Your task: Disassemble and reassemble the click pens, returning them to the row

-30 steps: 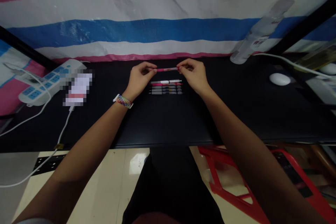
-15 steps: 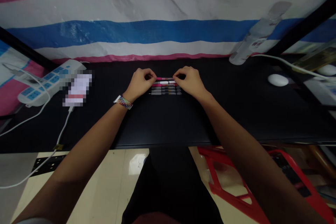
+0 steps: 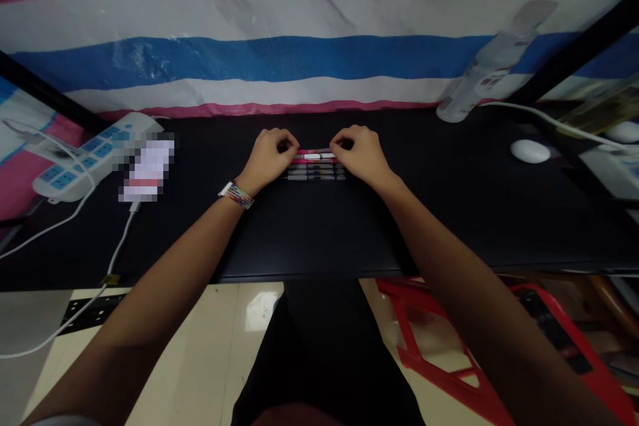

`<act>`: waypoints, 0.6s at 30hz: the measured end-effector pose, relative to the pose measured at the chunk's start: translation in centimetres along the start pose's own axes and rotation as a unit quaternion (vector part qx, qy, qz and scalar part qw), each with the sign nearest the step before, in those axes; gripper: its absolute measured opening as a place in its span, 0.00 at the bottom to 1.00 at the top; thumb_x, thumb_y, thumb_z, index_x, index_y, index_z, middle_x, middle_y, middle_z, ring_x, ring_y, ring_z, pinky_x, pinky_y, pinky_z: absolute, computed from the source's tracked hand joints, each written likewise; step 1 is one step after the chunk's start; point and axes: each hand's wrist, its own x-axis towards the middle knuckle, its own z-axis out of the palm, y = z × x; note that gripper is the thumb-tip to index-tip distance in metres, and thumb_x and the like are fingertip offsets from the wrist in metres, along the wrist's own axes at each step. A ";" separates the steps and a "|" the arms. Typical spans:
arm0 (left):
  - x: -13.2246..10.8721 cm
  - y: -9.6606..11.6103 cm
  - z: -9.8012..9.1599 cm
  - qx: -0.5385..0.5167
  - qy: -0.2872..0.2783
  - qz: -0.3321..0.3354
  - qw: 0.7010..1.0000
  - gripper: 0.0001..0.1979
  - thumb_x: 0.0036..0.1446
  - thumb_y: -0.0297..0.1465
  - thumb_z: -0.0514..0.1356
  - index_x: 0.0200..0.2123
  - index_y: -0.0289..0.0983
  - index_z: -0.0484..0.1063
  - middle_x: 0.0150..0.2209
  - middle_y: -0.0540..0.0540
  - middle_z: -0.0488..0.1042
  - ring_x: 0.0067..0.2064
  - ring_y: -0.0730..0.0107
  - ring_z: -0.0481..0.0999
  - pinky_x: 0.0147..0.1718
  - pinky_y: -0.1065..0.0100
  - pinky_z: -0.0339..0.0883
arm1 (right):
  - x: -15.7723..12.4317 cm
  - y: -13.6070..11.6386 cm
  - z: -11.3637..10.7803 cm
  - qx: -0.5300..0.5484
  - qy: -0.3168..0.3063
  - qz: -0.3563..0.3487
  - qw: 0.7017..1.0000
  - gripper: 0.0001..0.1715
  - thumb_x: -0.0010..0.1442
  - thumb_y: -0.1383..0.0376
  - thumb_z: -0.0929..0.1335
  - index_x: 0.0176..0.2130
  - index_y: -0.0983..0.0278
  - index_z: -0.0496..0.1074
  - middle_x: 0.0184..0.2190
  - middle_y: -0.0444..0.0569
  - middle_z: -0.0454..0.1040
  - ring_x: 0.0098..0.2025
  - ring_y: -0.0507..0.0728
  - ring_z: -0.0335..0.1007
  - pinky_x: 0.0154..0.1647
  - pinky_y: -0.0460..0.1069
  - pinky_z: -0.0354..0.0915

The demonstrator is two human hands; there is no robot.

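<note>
Several pens lie side by side across the black desk, parallel to its back edge. The rearmost is a pink pen [image 3: 315, 151]; a white pen [image 3: 319, 156] is just in front of it, and grey-and-black pens [image 3: 315, 172] lie nearest me. My left hand [image 3: 271, 156], with a woven band at the wrist, pinches the left end of the pink pen. At its right end my right hand [image 3: 360, 152] pinches with thumb and forefinger. Both hands partly cover the pens' ends.
On the left of the desk [image 3: 309, 233] are a white power strip [image 3: 102, 153] and a blurred phone [image 3: 148, 170] on a cable. To the right stand a clear bottle [image 3: 479, 76] and a white mouse [image 3: 530, 151]. A red plastic stool [image 3: 439, 373] is below.
</note>
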 end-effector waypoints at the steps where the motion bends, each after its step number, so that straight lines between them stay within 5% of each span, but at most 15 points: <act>1: 0.0 0.1 0.1 -0.008 0.008 -0.006 1.000 0.06 0.58 0.25 0.68 0.33 0.43 0.84 0.37 0.45 0.85 0.41 0.55 0.78 0.56 0.51 0.70 | 0.0 -0.1 0.0 0.009 0.008 0.005 1.000 0.08 0.62 0.68 0.74 0.33 0.56 0.84 0.35 0.50 0.81 0.43 0.66 0.76 0.61 0.67 0.74; 7: -0.2 0.7 1.9 -0.137 0.083 -0.067 0.985 0.05 0.65 0.28 0.65 0.37 0.41 0.82 0.38 0.46 0.84 0.42 0.59 0.80 0.49 0.59 0.73 | -0.4 -0.5 1.0 0.180 0.094 0.083 0.976 0.07 0.66 0.61 0.72 0.40 0.56 0.84 0.43 0.50 0.87 0.51 0.66 0.82 0.65 0.64 0.74; 11: -0.3 1.5 2.9 -0.193 0.117 -0.097 0.969 0.06 0.68 0.29 0.64 0.38 0.42 0.81 0.38 0.47 0.83 0.46 0.59 0.81 0.53 0.60 0.74 | -1.3 -1.1 1.5 0.245 0.080 0.102 0.961 0.10 0.66 0.57 0.73 0.45 0.55 0.85 0.49 0.49 0.88 0.57 0.66 0.82 0.68 0.63 0.72; 18: -0.4 2.0 3.0 -0.238 0.095 -0.092 0.962 0.07 0.72 0.30 0.64 0.39 0.42 0.82 0.43 0.45 0.86 0.50 0.60 0.84 0.57 0.60 0.76 | -1.4 -1.4 2.1 0.290 0.056 0.108 0.949 0.14 0.64 0.58 0.73 0.49 0.55 0.84 0.56 0.50 0.87 0.63 0.65 0.79 0.72 0.62 0.69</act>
